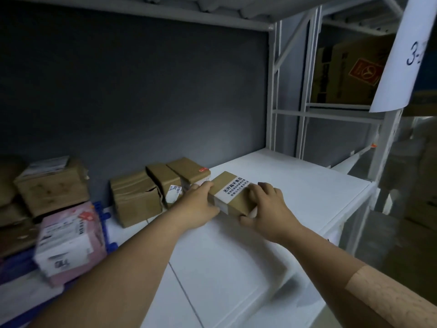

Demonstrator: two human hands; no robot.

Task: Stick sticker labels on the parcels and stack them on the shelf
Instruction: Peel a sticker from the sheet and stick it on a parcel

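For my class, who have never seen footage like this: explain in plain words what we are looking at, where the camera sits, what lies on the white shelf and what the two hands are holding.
There is no machine here. A person wears one wide-angle camera on the head, so you look forward and down along both bare forearms.

The left hand and the right hand grip the two sides of a small brown parcel, fingers curled over its edges. The parcel rests on the white shelf and carries a white sticker label printed with black text.

Just behind and left of it, a row of brown parcels stands against the dark back wall. Further left sit a larger cardboard box and, nearer the camera, a blurred pink and white parcel. At the upper right hangs a white paper tag with a handwritten 3.
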